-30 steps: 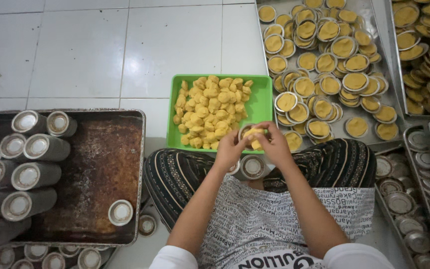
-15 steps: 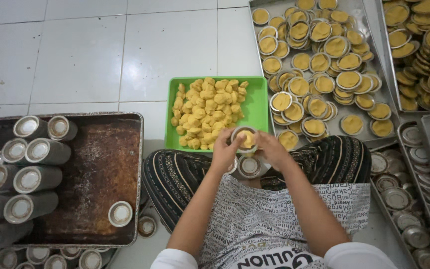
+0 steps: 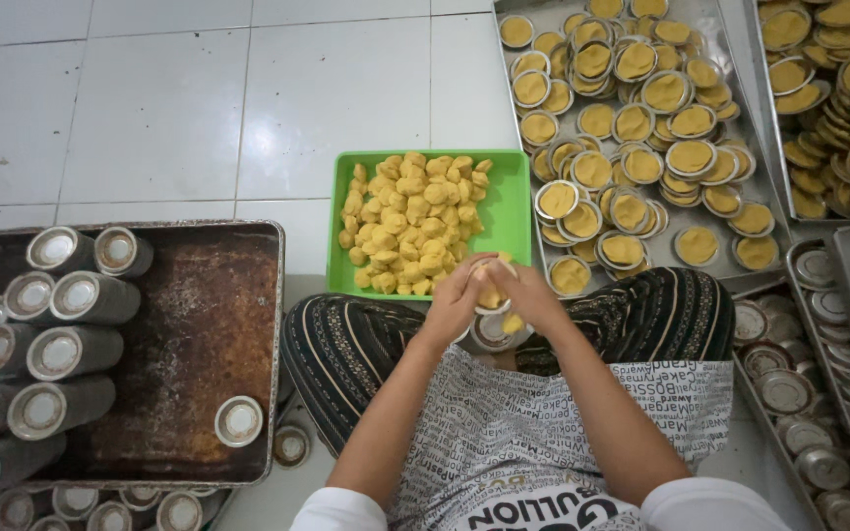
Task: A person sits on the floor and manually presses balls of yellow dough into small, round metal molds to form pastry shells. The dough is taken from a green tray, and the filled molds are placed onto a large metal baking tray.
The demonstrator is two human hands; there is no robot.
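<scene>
- Rust-brown and worn, the dark metal tray [image 3: 179, 334] at the left holds stacked tin moulds [image 3: 61, 349] lying on their sides; one lone tin [image 3: 239, 420] sits at its near right corner, and more tins lie on the floor just beyond its near edge.
- White floor tiles [image 3: 248, 108] fill the far left.
- The green tray [image 3: 514, 211] in the middle, just far of the person's knees, carries a heap of yellow dough balls [image 3: 410, 221]; many are not yet pressed, so plenty of work looks left.
- The left hand [image 3: 455, 305] and the right hand [image 3: 528, 295] meet over the lap, both grasping one small tin [image 3: 489, 295] with yellow dough in it, fingers curled around its rim.
- Another tin [image 3: 492, 332] rests on the lap just below the hands.
- To the right, a metal tray [image 3: 730, 84] is crowded with filled tins [image 3: 632, 118], a large share seemingly done.
- Far right, a second tray of filled tins [image 3: 838, 79]; near right, empty tins [image 3: 784, 388] wait.
</scene>
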